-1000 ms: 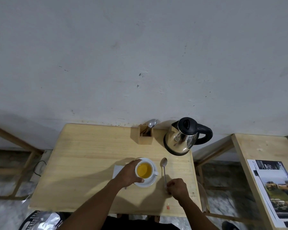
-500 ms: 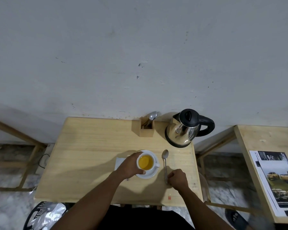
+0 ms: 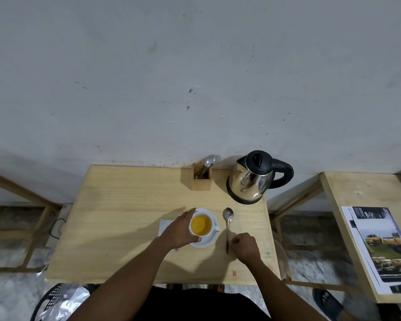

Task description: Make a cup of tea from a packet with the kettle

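The scene is evenly but rather dimly lit, with soft, diffuse light falling from above and behind the person. Broad, soft-edged shadows of the arms spread across the wooden table (image 3: 116, 205) toward the left and far side. The steel kettle (image 3: 252, 181) carries small bright highlights and a warm reflection of the tabletop. The tea in the cup (image 3: 201, 225) glows a saturated yellow. The wide-angle lens bends the table edges and stretches the grey wall (image 3: 195, 77) across the upper half. The lower corners and the floor look smeared and soft; the centre is reasonably sharp.
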